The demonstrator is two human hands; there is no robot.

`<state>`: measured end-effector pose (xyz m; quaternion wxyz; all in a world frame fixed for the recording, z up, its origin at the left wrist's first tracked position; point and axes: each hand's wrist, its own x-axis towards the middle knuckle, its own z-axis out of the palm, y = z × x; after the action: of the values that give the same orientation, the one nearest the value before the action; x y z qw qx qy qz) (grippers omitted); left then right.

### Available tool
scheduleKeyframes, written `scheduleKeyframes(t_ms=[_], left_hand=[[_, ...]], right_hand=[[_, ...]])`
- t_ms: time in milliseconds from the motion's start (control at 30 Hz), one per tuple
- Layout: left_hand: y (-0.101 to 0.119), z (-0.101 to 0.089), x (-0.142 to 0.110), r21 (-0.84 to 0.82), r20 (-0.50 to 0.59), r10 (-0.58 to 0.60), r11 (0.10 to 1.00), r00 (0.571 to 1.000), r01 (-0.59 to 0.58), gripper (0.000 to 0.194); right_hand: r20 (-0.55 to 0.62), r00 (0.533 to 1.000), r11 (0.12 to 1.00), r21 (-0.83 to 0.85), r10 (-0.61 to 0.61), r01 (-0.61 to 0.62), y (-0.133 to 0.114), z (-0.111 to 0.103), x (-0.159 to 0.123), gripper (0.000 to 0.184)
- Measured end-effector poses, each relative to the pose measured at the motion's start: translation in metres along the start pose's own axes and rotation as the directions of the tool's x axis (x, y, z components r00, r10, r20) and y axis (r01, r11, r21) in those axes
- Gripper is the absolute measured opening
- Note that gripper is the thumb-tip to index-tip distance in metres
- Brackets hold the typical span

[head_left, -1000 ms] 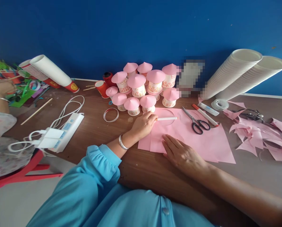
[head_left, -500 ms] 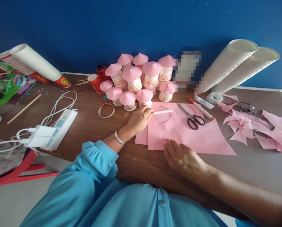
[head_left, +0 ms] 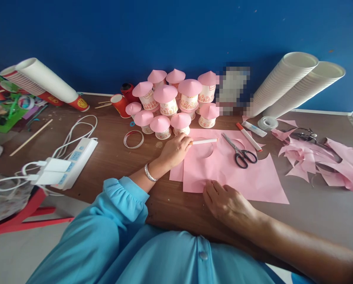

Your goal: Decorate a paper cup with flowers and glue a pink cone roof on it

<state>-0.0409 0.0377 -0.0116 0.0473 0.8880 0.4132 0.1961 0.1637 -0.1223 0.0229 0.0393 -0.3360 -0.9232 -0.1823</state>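
Observation:
Between the fingertips of my left hand (head_left: 175,150) is a white marker (head_left: 205,141) with orange ends, lying level just above the pink paper (head_left: 238,185). A curved cut shows in the paper under the marker. My right hand (head_left: 229,201) is at the near edge of the top sheet, fingers bent and closed on it; the thumb is hidden. Black-handled scissors (head_left: 240,154) lie on the sheet, blades partly apart. Another pink sheet (head_left: 176,172) shows beneath on the left. Just beyond my left hand stand several decorated paper cups (head_left: 168,108) with pink cone roofs.
A red marker (head_left: 249,136), glue stick (head_left: 254,128) and tape roll (head_left: 268,123) lie to the right, near pink scraps (head_left: 303,156). Tall white cup stacks (head_left: 283,83) lean on the blue wall. A power strip (head_left: 78,161), tape ring (head_left: 133,139) and wooden stick (head_left: 31,137) lie left.
The top pink sheet has slid and turned slightly towards me with my right hand, carrying the scissors along. My left hand keeps its hold on the white marker, almost still.

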Motion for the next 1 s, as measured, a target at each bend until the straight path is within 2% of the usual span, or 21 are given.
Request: scheduleKeyframes(t_ms=[133, 333, 533, 700, 867, 967, 1000], left_hand=[[0.000, 0.003, -0.001, 0.017, -0.021, 0.011, 1.000, 1.000, -0.011, 0.015], [0.003, 0.000, -0.001, 0.005, -0.034, 0.029, 1.000, 0.999, -0.029, 0.020], [0.002, 0.004, 0.001, -0.026, -0.081, 0.049, 0.998, 0.996, -0.051, 0.017], [0.002, 0.005, 0.003, -0.073, -0.114, 0.070, 0.994, 0.991, -0.079, 0.014], [0.001, 0.003, 0.003, -0.112, -0.116, 0.093, 0.988, 0.989, -0.106, 0.016], [0.001, 0.002, 0.003, -0.083, -0.118, 0.113, 0.989, 0.987, -0.123, 0.018], [0.001, 0.002, 0.003, -0.080, -0.121, 0.118, 0.989, 0.986, -0.128, 0.019]], right_hand=[[-0.001, 1.000, 0.999, 0.025, -0.023, 0.023, -0.003, -0.003, 0.000, 0.015], [-0.019, 0.999, 0.987, 0.154, -0.048, 0.050, -0.010, -0.010, -0.001, 0.014], [-0.054, 0.995, 0.965, 0.247, -0.082, 0.093, -0.016, -0.007, -0.001, 0.014], [-0.042, 0.993, 0.960, 0.255, -0.107, 0.114, -0.017, -0.007, 0.004, 0.014], [-0.003, 0.993, 0.960, 0.257, -0.118, 0.115, -0.010, -0.013, 0.004, 0.013], [0.001, 0.996, 0.962, 0.259, -0.087, 0.084, 0.004, -0.013, 0.000, 0.013], [-0.031, 0.998, 0.965, 0.255, -0.058, 0.064, 0.012, -0.011, -0.001, 0.013]])
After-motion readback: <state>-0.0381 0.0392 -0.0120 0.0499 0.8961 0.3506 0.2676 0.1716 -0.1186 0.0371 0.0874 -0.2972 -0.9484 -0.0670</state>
